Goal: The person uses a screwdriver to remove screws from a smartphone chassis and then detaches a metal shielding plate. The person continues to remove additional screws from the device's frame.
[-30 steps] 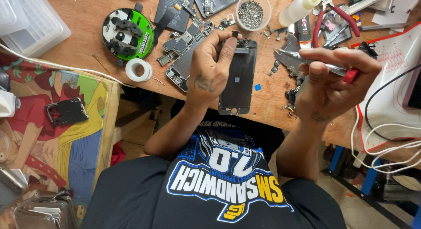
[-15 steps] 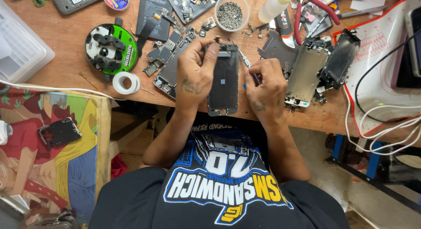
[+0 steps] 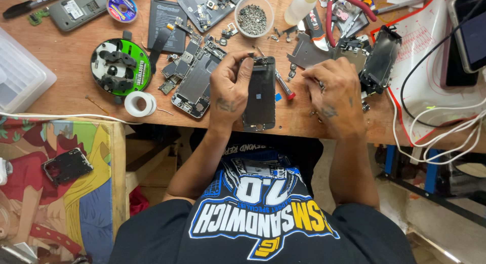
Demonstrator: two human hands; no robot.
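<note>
Near the bench's front edge, left hand (image 3: 230, 89) pinches a thin, fragile phone screen (image 3: 259, 93) by its side edges; right hand (image 3: 331, 89) rests curled beside, grip unclear.

I see a bowl of screws (image 3: 254, 14), a tape roll (image 3: 140, 103) (white) and a green round tool holder (image 3: 120, 67).

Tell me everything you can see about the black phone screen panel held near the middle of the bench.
The black phone screen panel is a flat, glossy dark rectangle, looking like glass, with a small blue spot near its middle and a round button cut-out at its near end. It lies lengthwise, pointing away from the person, over the wooden bench edge. The left hand grips its left side and top corner; the right hand rests apart from it.
</note>
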